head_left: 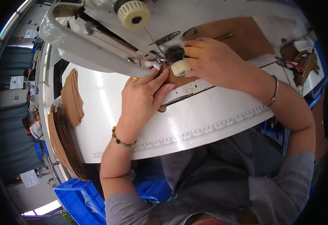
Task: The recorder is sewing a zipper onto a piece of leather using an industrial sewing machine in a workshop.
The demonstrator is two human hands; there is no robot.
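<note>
A white sewing machine [92,48] reaches over the table from the upper left. Beneath its needle area lies a brown leather-like piece [182,81]. My left hand [143,90] rests beside the presser foot, fingers stretched toward it and thumb apart. Some of its fingertips are hidden by the machine. My right hand [216,62] has its fingers bent and its thumb pressed on the brown piece, close to a cream knob [180,68]. A larger brown panel [242,33] with a metal zipper [224,36] spreads behind the right hand; whether both are one piece I cannot tell.
Stacks of brown pieces [72,97] lie at the table's left side. A printed ruler [197,131] follows the near edge. Red-and-black snips [289,65] and brown scraps [306,69] are at the right. Blue crates [77,200] stand below. Another person [36,125] sits far left.
</note>
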